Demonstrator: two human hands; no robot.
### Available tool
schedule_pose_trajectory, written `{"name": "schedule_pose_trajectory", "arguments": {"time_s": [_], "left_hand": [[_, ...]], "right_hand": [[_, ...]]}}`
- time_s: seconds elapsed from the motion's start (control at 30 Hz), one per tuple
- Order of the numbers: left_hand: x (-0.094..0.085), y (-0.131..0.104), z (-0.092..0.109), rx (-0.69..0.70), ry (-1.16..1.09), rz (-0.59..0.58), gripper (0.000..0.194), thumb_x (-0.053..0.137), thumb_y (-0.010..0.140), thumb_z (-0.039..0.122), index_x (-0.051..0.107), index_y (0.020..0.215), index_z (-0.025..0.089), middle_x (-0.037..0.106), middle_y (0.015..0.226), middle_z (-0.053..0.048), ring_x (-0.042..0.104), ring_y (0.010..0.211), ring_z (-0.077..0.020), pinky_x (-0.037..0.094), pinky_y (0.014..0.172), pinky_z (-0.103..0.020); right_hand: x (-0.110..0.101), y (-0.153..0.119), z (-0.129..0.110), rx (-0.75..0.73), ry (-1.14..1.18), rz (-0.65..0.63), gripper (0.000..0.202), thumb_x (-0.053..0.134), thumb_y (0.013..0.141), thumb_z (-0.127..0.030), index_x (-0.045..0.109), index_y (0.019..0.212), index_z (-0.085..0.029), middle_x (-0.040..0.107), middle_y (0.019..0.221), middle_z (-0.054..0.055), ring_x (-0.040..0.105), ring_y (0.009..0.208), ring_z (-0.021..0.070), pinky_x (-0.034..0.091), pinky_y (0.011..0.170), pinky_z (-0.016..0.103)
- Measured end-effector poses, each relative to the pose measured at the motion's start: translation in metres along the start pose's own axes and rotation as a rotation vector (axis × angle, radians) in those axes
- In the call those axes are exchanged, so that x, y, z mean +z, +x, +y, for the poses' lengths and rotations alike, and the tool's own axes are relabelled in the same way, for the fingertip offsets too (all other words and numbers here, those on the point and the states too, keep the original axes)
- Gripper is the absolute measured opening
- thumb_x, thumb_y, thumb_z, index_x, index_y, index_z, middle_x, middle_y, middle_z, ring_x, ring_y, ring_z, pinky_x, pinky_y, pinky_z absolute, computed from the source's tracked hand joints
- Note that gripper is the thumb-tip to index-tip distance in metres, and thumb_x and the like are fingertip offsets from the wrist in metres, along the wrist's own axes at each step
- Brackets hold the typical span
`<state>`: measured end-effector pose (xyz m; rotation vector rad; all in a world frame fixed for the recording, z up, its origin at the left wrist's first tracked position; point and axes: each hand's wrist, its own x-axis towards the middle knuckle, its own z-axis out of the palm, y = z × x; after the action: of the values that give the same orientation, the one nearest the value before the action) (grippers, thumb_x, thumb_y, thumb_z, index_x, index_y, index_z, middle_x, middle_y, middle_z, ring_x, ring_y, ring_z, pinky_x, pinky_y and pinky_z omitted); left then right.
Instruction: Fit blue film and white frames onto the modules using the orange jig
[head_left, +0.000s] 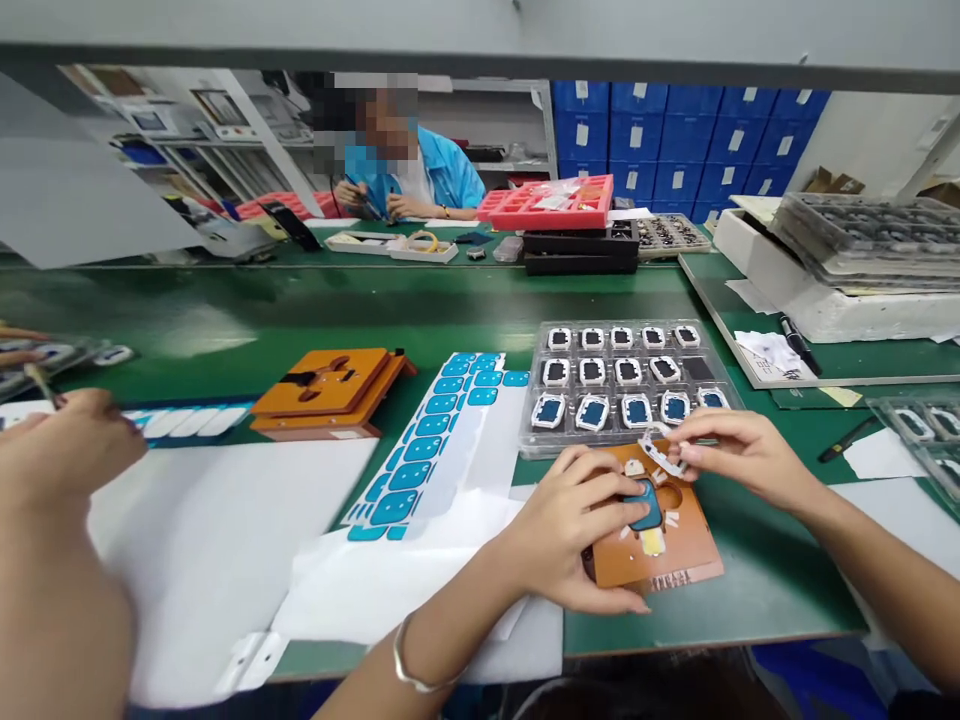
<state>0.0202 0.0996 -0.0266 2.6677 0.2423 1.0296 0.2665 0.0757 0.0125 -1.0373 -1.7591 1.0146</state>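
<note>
Left hand (574,520) half open, fingers spread over the orange fixture board (686,555) at the near right, fingertips on the blue rounded-square piece (646,507) lying on it; right hand (739,455) pinches the white curved plastic frame (660,453) between thumb and fingers, above the board's far edge; clear plastic tray (531,430) of white frames just beyond; white sheet with blue stickers (487,440) to the left; thicker orange block fixture (322,385) farther left.
</note>
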Motion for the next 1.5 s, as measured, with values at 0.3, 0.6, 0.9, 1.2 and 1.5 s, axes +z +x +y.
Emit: {"name": "schedule_pose_trajectory", "arguments": {"time_s": [0.3,0.6,0.9,1.2,1.5], "left_hand": [[-0.006,0.0,0.0,0.03,0.102,-0.011,0.052,0.059,0.083,0.064,0.063,0.113,0.022,0.074,0.099,-0.004,0.056,0.099,-0.0256,0.031,0.096,-0.047],[-0.006,-0.002,-0.002,0.032,0.133,-0.027,0.045,0.052,0.089,0.061,0.064,0.111,0.024,0.073,0.097,-0.004,0.055,0.096,-0.0255,0.032,0.093,-0.046],[-0.005,0.001,-0.001,0.023,0.138,-0.049,0.046,0.049,0.09,0.062,0.064,0.111,0.023,0.074,0.107,-0.004,0.054,0.103,-0.0267,0.029,0.098,-0.047],[-0.006,0.002,0.0,0.007,0.143,-0.062,0.051,0.052,0.087,0.065,0.063,0.112,0.022,0.074,0.109,-0.005,0.054,0.103,-0.0271,0.03,0.096,-0.047],[-0.004,0.0,0.007,-0.225,0.146,0.12,0.045,0.071,0.08,0.049,0.059,0.114,0.021,0.071,0.104,-0.008,0.051,0.101,-0.028,0.04,0.088,-0.046]], "right_hand": [[-0.013,-0.012,0.014,-0.062,-0.177,0.026,0.015,0.072,0.083,-0.033,0.071,0.092,-0.02,0.068,0.08,0.004,0.061,0.067,0.0141,0.053,0.056,0.026],[-0.016,-0.011,0.031,0.127,0.085,-0.124,0.025,0.074,0.08,-0.037,0.058,0.088,-0.019,0.054,0.076,-0.002,0.051,0.063,0.0095,0.047,0.058,0.022],[-0.018,-0.009,0.035,0.166,0.038,-0.246,0.027,0.072,0.082,-0.04,0.06,0.091,-0.018,0.05,0.072,-0.004,0.047,0.062,0.0098,0.043,0.058,0.023],[-0.02,-0.008,0.029,-0.187,-0.31,-0.148,0.014,0.069,0.087,-0.027,0.063,0.098,-0.02,0.058,0.121,0.01,0.061,0.081,0.0138,0.052,0.061,0.027],[-0.001,-0.014,0.018,-0.477,-0.506,0.003,0.027,0.073,0.08,-0.025,0.064,0.105,-0.019,0.07,0.11,0.012,0.067,0.092,0.0208,0.051,0.079,0.038]]}}
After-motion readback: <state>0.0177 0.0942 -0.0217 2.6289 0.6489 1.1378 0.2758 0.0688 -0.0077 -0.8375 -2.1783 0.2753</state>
